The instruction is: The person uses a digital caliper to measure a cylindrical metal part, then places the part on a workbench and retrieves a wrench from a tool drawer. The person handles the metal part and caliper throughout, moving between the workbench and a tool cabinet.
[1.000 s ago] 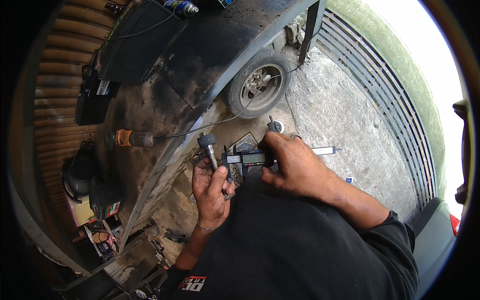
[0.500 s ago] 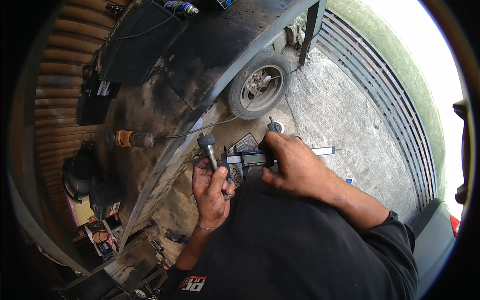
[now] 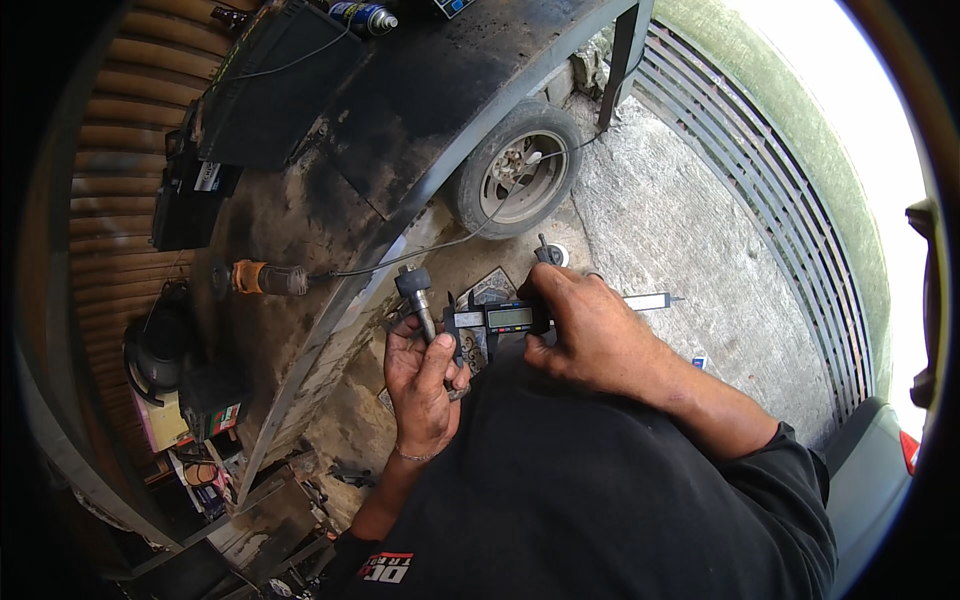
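My left hand (image 3: 420, 390) is closed around a metal shaft (image 3: 421, 302) with a thick dark collar near its upper end. The shaft tilts slightly, its collar pointing away from me. In my right hand (image 3: 580, 325) is a digital caliper (image 3: 510, 318), gripped at the right side of its display. The caliper lies roughly level, its beam sticking out past my right hand. Its jaws stand apart, and the left jaw is close beside the shaft and my left fingers; whether they touch I cannot tell. The lower end of the shaft is hidden by my fingers.
Left of me runs a stained metal workbench (image 3: 400, 130) with an orange angle grinder (image 3: 262, 278) on it. The grinder's cord hangs past a wheel with a tyre (image 3: 520, 170) beneath the bench. A slatted metal gate (image 3: 760, 180) stands at the right.
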Available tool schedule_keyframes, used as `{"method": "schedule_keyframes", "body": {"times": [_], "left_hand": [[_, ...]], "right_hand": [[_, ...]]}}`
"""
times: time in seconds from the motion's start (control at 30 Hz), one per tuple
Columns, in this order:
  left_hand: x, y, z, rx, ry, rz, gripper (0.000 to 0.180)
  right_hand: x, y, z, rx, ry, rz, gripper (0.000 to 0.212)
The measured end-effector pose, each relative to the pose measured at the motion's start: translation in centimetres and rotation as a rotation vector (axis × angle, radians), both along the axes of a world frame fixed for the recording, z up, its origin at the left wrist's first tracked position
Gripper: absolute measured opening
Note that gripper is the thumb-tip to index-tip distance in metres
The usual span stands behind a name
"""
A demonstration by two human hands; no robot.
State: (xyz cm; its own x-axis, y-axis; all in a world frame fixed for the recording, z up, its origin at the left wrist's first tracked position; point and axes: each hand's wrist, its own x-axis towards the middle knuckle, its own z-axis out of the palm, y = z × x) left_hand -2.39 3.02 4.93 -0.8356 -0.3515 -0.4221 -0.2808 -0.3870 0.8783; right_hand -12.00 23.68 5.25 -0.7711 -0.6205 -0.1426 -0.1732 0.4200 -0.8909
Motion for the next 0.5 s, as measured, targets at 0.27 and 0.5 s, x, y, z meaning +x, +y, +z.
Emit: {"method": "schedule_keyframes", "body": {"times": [0.27,0.5], "left_hand": [[-0.06,0.03,0.14,0.002,-0.007,0.002,0.033],[-0.16,0.07,0.45,0.011,-0.011,0.005,0.033]], "right_hand": [[0.02,0.06,0.11,0.007,0.006,-0.003,0.038],[0.12,-0.09,0.06,-0.010,0.024,-0.041,0.036]]}}
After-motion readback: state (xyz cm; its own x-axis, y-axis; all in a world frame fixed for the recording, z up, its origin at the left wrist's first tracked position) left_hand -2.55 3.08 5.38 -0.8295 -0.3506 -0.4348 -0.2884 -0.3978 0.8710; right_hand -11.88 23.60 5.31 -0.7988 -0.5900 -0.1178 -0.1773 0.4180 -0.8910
